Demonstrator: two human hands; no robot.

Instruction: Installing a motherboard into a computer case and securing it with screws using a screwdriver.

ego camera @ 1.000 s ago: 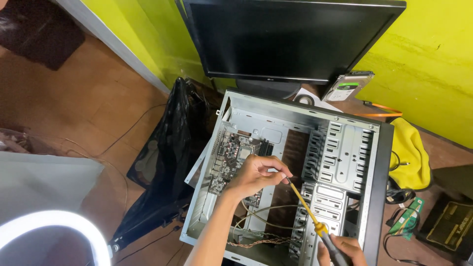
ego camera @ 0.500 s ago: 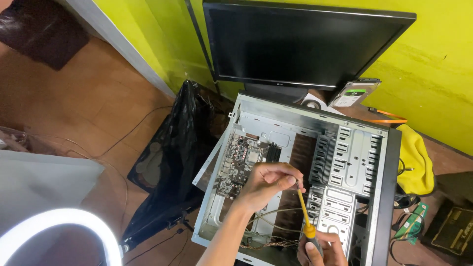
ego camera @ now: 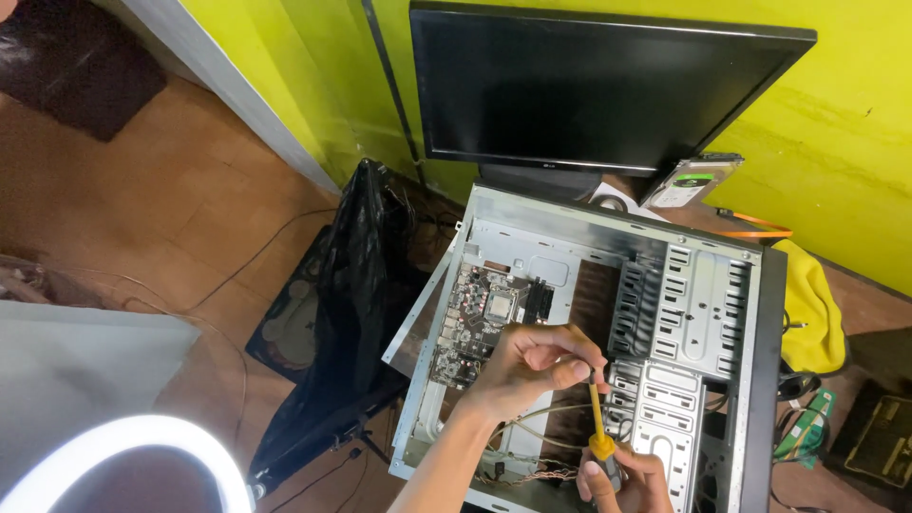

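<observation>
An open grey computer case (ego camera: 708, 249) lies on its side on a wooden table, with a motherboard (ego camera: 480, 318) inside at the left. My left hand (ego camera: 527, 366) hovers over the case's middle, fingers pinched around the shaft tip of a yellow-handled screwdriver (ego camera: 598, 429). My right hand (ego camera: 627, 480) grips the screwdriver's handle at the bottom edge of the view. The screwdriver stands nearly upright. Loose wires (ego camera: 537, 470) run under my hands; the tip's contact point is hidden by my fingers.
A black monitor (ego camera: 598, 85) stands behind the case against a yellow-green wall. A hard drive (ego camera: 689, 182) leans beside it. A yellow cloth (ego camera: 807, 309) and a green circuit board (ego camera: 803, 427) lie at right. A black bag (ego camera: 347, 313) hangs at left; a ring light (ego camera: 123, 456) glows bottom left.
The view has shifted, so the case sits further right and lower. The screwdriver has swung from a slant to nearly upright, with both hands still on it.
</observation>
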